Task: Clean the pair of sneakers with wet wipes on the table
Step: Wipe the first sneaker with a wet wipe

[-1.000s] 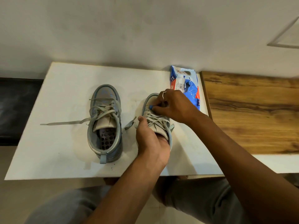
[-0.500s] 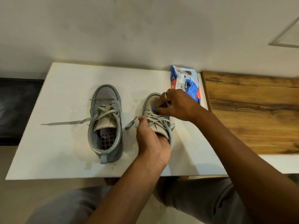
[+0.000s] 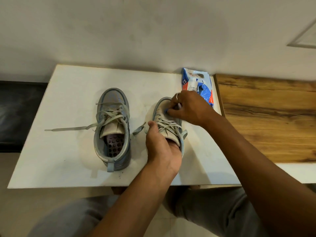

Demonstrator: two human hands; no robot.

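Left-frame sneaker (image 3: 112,120): centre of white table (image 3: 68,100), untouched. Right-frame sneaker (image 3: 169,124): beside it, my left hand (image 3: 162,149) gripping its collar, my right hand (image 3: 189,108) pinching a blue scrap (image 3: 165,110) against its toe.

Wipes pack (image 3: 198,86) behind right sneaker (image 3: 164,117)

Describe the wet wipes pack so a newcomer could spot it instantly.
Start at the white board. At its far right corner, against the wooden surface, lies the wipes pack. It is the only blue, white and red packet.
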